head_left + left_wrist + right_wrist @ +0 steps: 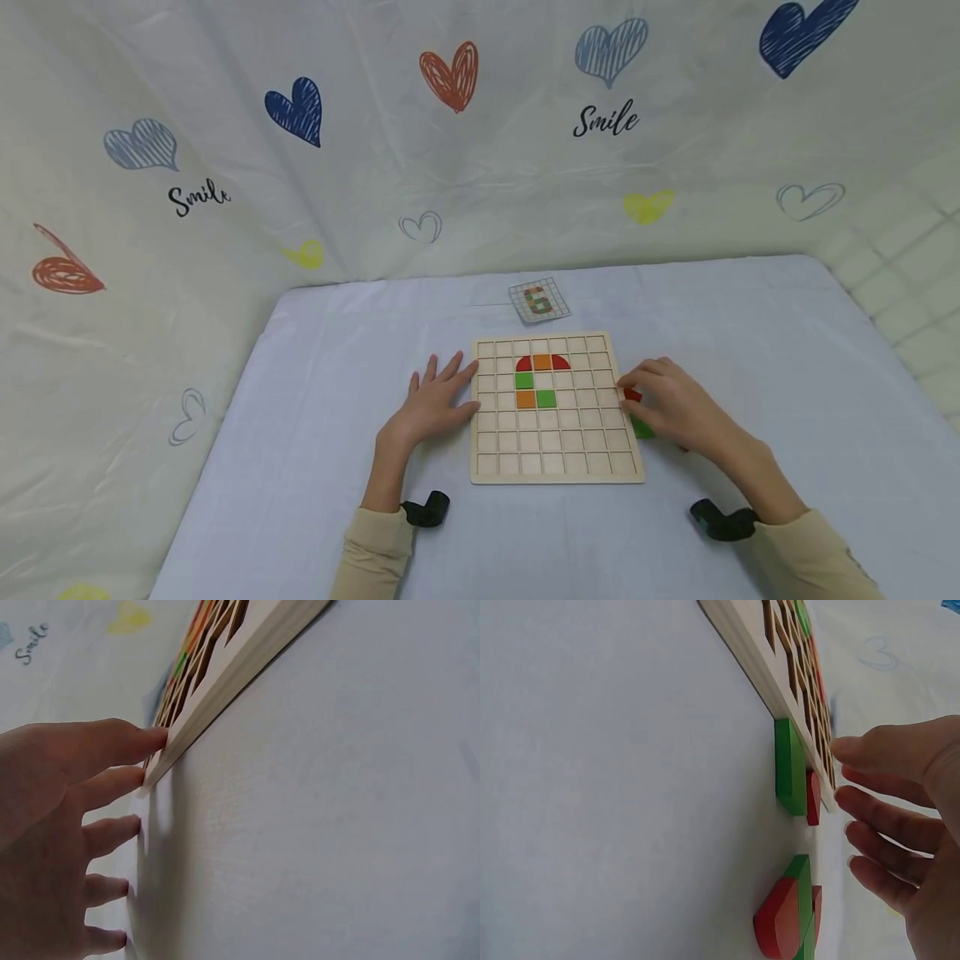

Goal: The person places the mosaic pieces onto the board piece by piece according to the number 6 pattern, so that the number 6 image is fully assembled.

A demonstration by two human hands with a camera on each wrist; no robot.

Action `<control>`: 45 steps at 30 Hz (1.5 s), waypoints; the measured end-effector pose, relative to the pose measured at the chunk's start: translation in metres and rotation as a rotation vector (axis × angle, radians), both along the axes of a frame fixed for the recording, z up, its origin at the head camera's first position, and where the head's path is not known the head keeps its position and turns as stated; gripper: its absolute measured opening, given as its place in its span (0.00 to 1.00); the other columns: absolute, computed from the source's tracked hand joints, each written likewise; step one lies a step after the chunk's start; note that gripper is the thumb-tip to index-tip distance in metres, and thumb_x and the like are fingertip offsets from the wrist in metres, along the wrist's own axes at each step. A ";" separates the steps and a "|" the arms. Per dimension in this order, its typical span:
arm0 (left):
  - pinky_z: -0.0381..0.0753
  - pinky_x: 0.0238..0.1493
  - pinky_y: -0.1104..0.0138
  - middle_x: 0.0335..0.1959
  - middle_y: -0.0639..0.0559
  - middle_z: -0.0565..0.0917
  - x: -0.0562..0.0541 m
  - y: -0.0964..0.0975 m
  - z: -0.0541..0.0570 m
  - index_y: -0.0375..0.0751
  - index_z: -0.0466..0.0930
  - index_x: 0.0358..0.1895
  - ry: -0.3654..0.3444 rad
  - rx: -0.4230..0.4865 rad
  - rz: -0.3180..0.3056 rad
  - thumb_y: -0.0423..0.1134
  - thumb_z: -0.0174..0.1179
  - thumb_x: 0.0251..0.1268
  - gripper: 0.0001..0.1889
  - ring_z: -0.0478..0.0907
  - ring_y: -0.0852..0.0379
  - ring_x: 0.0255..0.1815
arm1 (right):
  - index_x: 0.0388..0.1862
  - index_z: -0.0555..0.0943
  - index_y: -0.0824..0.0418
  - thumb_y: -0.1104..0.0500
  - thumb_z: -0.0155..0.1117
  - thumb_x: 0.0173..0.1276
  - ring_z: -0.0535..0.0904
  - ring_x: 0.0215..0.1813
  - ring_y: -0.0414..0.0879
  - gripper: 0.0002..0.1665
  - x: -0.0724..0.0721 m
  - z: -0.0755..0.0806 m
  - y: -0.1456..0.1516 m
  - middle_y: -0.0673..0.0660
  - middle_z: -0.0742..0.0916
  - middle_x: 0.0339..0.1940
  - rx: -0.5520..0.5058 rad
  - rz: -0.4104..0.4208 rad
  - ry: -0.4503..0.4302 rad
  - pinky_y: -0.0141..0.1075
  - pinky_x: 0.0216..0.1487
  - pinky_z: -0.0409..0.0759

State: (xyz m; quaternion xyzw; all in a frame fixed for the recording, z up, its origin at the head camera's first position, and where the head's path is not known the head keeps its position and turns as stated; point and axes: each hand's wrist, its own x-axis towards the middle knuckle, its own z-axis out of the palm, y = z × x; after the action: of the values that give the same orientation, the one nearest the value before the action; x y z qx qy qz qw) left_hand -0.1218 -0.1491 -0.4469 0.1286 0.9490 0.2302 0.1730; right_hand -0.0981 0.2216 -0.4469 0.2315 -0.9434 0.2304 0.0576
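A square wooden grid board (555,463) lies on the table. In its upper left part sit two red rounded pieces, with an orange square (542,362) between them. Below are a green square (524,381), an orange square (527,399) and another green square (546,398). My left hand (427,410) has its fingers spread, with thumb and fingertips at the board's left edge. At the right edge is my right hand (675,408), its fingers loosely bent and nothing visible between them. It partly hides a green block (790,766) and a red piece (813,796) beside the board.
A small card (540,300) with a coloured grid pattern lies behind the board. More red (778,919) and green blocks lie near the right hand. A white cloth (360,350) covers the table, and a printed curtain (510,167) hangs behind it.
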 end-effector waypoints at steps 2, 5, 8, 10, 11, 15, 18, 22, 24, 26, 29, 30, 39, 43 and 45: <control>0.37 0.79 0.33 0.86 0.50 0.51 0.000 -0.001 0.000 0.54 0.59 0.82 0.005 -0.005 -0.005 0.52 0.58 0.76 0.35 0.35 0.34 0.86 | 0.44 0.89 0.64 0.65 0.78 0.59 0.80 0.48 0.54 0.14 -0.001 0.000 0.002 0.55 0.88 0.41 0.009 0.001 -0.004 0.51 0.48 0.82; 0.38 0.79 0.34 0.86 0.50 0.51 0.000 -0.002 0.000 0.54 0.59 0.82 0.008 -0.013 -0.010 0.53 0.58 0.76 0.35 0.35 0.34 0.86 | 0.44 0.89 0.65 0.66 0.78 0.58 0.79 0.46 0.52 0.14 -0.001 0.000 0.006 0.54 0.87 0.40 0.028 -0.005 -0.020 0.49 0.46 0.81; 0.38 0.80 0.34 0.86 0.50 0.51 0.000 -0.003 0.001 0.54 0.59 0.82 0.009 -0.015 -0.010 0.53 0.59 0.76 0.36 0.36 0.34 0.86 | 0.44 0.88 0.65 0.65 0.79 0.57 0.78 0.44 0.51 0.15 0.000 -0.001 0.008 0.54 0.87 0.40 0.049 -0.013 -0.048 0.47 0.44 0.81; 0.38 0.80 0.34 0.86 0.50 0.51 0.000 -0.003 0.002 0.54 0.59 0.82 0.005 -0.015 -0.009 0.52 0.59 0.75 0.36 0.36 0.34 0.86 | 0.45 0.88 0.66 0.64 0.79 0.58 0.78 0.44 0.51 0.16 0.000 -0.001 0.009 0.54 0.86 0.40 0.061 -0.021 -0.066 0.46 0.44 0.81; 0.38 0.80 0.34 0.86 0.50 0.51 0.000 -0.003 0.002 0.54 0.59 0.82 0.004 -0.016 -0.008 0.52 0.59 0.75 0.36 0.36 0.34 0.86 | 0.45 0.88 0.66 0.64 0.79 0.58 0.78 0.44 0.51 0.16 0.000 -0.001 0.009 0.54 0.86 0.40 0.065 -0.023 -0.073 0.46 0.44 0.81; 0.38 0.80 0.34 0.86 0.50 0.51 0.001 -0.003 0.002 0.55 0.59 0.82 0.001 -0.013 -0.003 0.52 0.60 0.75 0.36 0.36 0.34 0.86 | 0.45 0.88 0.65 0.63 0.79 0.59 0.77 0.44 0.50 0.15 -0.001 -0.002 0.008 0.54 0.86 0.40 0.070 -0.038 -0.084 0.45 0.43 0.80; 0.38 0.80 0.35 0.86 0.51 0.51 0.000 -0.003 0.000 0.55 0.59 0.82 0.003 -0.010 -0.003 0.53 0.60 0.75 0.36 0.36 0.34 0.86 | 0.43 0.88 0.65 0.65 0.78 0.60 0.77 0.44 0.50 0.12 -0.001 -0.002 0.006 0.55 0.85 0.40 0.068 -0.053 -0.094 0.45 0.43 0.80; 0.39 0.80 0.34 0.85 0.50 0.52 0.000 -0.003 0.000 0.54 0.60 0.82 0.013 -0.003 -0.008 0.53 0.61 0.75 0.36 0.37 0.33 0.86 | 0.40 0.85 0.64 0.67 0.76 0.61 0.76 0.44 0.52 0.10 -0.003 -0.002 0.005 0.57 0.84 0.39 0.070 -0.069 -0.118 0.46 0.44 0.80; 0.40 0.79 0.34 0.85 0.49 0.53 0.000 -0.003 0.001 0.54 0.60 0.82 0.016 0.000 -0.010 0.53 0.61 0.75 0.36 0.38 0.33 0.85 | 0.40 0.84 0.64 0.68 0.76 0.61 0.76 0.43 0.51 0.10 -0.003 -0.002 0.005 0.57 0.83 0.39 0.069 -0.072 -0.130 0.46 0.43 0.80; 0.40 0.79 0.33 0.85 0.49 0.53 -0.001 -0.003 0.001 0.53 0.61 0.81 0.020 0.001 -0.012 0.53 0.61 0.75 0.36 0.38 0.32 0.85 | 0.40 0.82 0.63 0.68 0.75 0.62 0.75 0.42 0.50 0.11 -0.004 -0.002 0.005 0.56 0.83 0.38 0.067 -0.070 -0.142 0.45 0.43 0.80; 0.40 0.79 0.33 0.85 0.49 0.53 -0.001 -0.002 0.003 0.53 0.60 0.81 0.019 0.000 -0.014 0.53 0.60 0.75 0.36 0.38 0.33 0.85 | 0.41 0.81 0.63 0.69 0.75 0.62 0.77 0.41 0.49 0.12 -0.005 -0.002 0.005 0.55 0.85 0.38 0.052 -0.060 -0.168 0.46 0.43 0.82; 0.40 0.79 0.33 0.85 0.49 0.53 -0.001 -0.002 0.003 0.53 0.60 0.81 0.018 -0.001 -0.014 0.53 0.61 0.75 0.36 0.38 0.33 0.85 | 0.42 0.80 0.62 0.69 0.74 0.62 0.77 0.40 0.48 0.12 -0.005 -0.002 0.005 0.55 0.85 0.37 0.046 -0.057 -0.177 0.47 0.44 0.83; 0.40 0.79 0.33 0.85 0.49 0.53 -0.001 -0.002 0.003 0.54 0.60 0.82 0.009 -0.005 -0.015 0.53 0.61 0.74 0.36 0.37 0.33 0.85 | 0.41 0.81 0.63 0.74 0.74 0.59 0.81 0.39 0.48 0.15 -0.003 -0.003 0.008 0.55 0.85 0.38 -0.027 -0.047 -0.074 0.45 0.42 0.85; 0.39 0.79 0.34 0.85 0.49 0.52 -0.001 -0.002 0.003 0.54 0.60 0.81 0.008 -0.001 -0.011 0.53 0.61 0.74 0.36 0.37 0.33 0.85 | 0.39 0.81 0.64 0.79 0.75 0.53 0.83 0.38 0.49 0.18 -0.004 -0.004 0.008 0.55 0.83 0.37 -0.107 -0.026 0.086 0.43 0.38 0.87; 0.40 0.79 0.33 0.85 0.48 0.53 -0.001 -0.002 0.003 0.53 0.61 0.81 0.011 0.004 -0.007 0.53 0.62 0.74 0.36 0.38 0.32 0.85 | 0.38 0.82 0.64 0.80 0.76 0.51 0.83 0.37 0.47 0.19 -0.005 -0.004 0.007 0.55 0.84 0.36 -0.125 -0.011 0.126 0.40 0.37 0.87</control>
State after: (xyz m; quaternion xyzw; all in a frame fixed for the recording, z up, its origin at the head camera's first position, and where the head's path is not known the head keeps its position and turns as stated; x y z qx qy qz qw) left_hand -0.1227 -0.1513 -0.4444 0.1335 0.9490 0.2309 0.1683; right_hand -0.1029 0.2290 -0.4511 0.2362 -0.9230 0.2733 0.1325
